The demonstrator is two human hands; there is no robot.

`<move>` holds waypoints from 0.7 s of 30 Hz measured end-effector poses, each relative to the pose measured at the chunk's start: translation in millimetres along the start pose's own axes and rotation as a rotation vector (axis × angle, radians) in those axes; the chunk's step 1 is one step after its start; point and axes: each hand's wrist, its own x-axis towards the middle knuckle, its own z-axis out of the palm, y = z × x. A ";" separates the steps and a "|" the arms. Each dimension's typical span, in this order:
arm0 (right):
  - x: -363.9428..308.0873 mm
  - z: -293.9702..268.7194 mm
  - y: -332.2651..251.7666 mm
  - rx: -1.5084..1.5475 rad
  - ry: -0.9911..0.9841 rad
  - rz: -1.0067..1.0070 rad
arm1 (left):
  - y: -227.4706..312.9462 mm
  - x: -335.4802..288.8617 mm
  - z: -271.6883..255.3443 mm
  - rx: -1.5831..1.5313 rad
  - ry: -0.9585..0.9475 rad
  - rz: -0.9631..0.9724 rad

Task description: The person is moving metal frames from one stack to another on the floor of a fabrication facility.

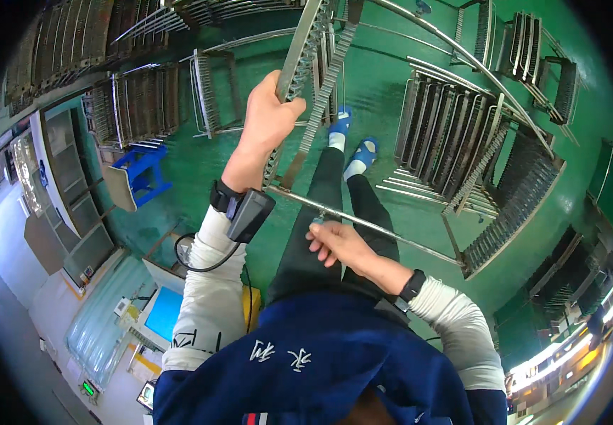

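Observation:
A large metal rack (294,67) with toothed side rails and thin round bars spans the space before me. My left hand (267,120) is closed around its left slotted rail, thumb over the inner edge. Close to my legs, a round crossbar (384,231) joins the left rail to the right toothed side (515,212). My right hand (345,246) is just below this crossbar with fingers curled and thumb and forefinger together. A small fitting (321,216) on the bar meets its fingertips; what they pinch is too small to make out.
Several similar racks (445,134) stand on the green floor (374,78) ahead and to the right. More racks (140,106) line the left side. A blue stool (143,177) is at left, near a desk with a screen (165,313). My feet in blue slippers (364,152) are below the rack.

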 end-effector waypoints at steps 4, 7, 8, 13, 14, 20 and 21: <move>12.3 15.1 0.9 0.134 0.145 -0.028 | -2.7 -3.0 -3.5 -0.012 0.007 -0.029; 17.5 21.8 8.9 0.148 0.253 -0.074 | -1.4 -5.0 -2.4 -0.012 0.014 -0.005; 19.6 21.3 8.9 0.150 0.262 -0.078 | -1.1 -5.7 -1.8 -0.017 0.007 0.000; 23.3 27.7 4.7 -0.291 0.517 -0.100 | -18.2 -5.4 -7.1 0.070 -0.011 -0.003; 22.6 28.9 4.7 -0.354 0.551 -0.091 | -19.7 -6.2 -6.9 0.095 -0.003 -0.007; 22.5 36.2 20.3 -0.442 0.727 -0.101 | -34.6 -8.9 -7.2 0.053 -0.079 0.042; 20.0 40.1 18.5 -0.509 0.760 -0.116 | -34.1 -11.2 -8.8 0.078 -0.071 0.077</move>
